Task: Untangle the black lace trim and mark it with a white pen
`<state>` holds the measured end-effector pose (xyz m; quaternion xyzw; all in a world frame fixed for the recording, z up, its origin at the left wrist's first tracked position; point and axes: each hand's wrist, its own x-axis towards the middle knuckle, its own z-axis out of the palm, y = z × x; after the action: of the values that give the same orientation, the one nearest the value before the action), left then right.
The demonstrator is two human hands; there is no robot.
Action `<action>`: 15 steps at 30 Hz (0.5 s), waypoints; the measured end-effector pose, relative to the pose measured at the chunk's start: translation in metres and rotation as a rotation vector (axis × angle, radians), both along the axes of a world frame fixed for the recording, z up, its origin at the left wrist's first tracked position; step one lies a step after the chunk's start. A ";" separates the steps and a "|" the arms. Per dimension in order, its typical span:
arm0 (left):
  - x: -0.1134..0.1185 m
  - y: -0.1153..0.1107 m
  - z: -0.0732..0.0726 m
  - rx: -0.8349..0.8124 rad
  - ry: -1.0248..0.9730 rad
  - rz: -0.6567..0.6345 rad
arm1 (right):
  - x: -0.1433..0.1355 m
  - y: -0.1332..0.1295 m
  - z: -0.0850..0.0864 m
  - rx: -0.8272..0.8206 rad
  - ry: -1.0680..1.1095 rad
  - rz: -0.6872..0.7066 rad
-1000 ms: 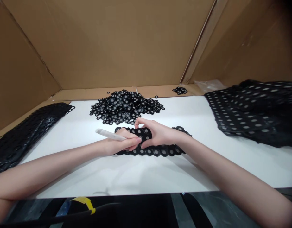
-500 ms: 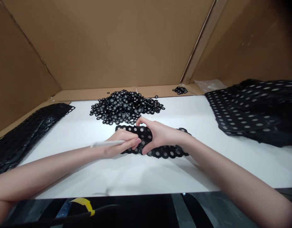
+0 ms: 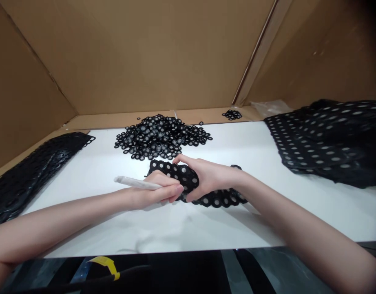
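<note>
Both hands meet at the middle of the white table. The left hand lies low on the surface with its fingers curled together around a pale, slim stick; the stick is pinched near its front end and its free end points back to the left, tilted a little above the table. The tip of the stick is hidden between the two hands, so what it touches cannot be told.

The right hand is clamped on a black perforated strip. Its fingers are bent over the top of the strip's left part and the thumb comes in from beneath, so the strip is gripped and bunched up off the table there. The rest of the strip trails to the right under the wrist and lies flat, its row of round holes showing white. The fingertips of the two hands are just beside each other at the strip's lower edge, possibly touching.

Beyond the hands, a heap of small black rings sits on the table, apart from the strip. A pile of black perforated sheets rests at the right, and another black stack runs along the left edge. A few more rings lie by the far cardboard wall.
</note>
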<state>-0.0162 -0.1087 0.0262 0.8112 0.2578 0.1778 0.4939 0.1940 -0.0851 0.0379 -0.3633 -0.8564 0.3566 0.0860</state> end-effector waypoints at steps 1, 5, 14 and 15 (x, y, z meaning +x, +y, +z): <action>0.000 0.000 0.000 0.007 0.004 0.005 | 0.000 0.000 0.000 0.000 -0.004 0.000; 0.000 0.000 0.000 0.000 0.006 0.000 | -0.001 -0.001 0.001 0.013 0.055 0.007; 0.002 0.000 0.001 -0.090 0.001 -0.033 | -0.003 -0.002 0.002 0.023 0.060 0.021; 0.002 0.001 0.000 -0.109 0.000 -0.045 | -0.002 -0.002 0.002 0.024 0.065 0.028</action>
<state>-0.0145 -0.1079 0.0267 0.7886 0.2487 0.1524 0.5413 0.1916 -0.0867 0.0396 -0.3384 -0.8624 0.3591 0.1129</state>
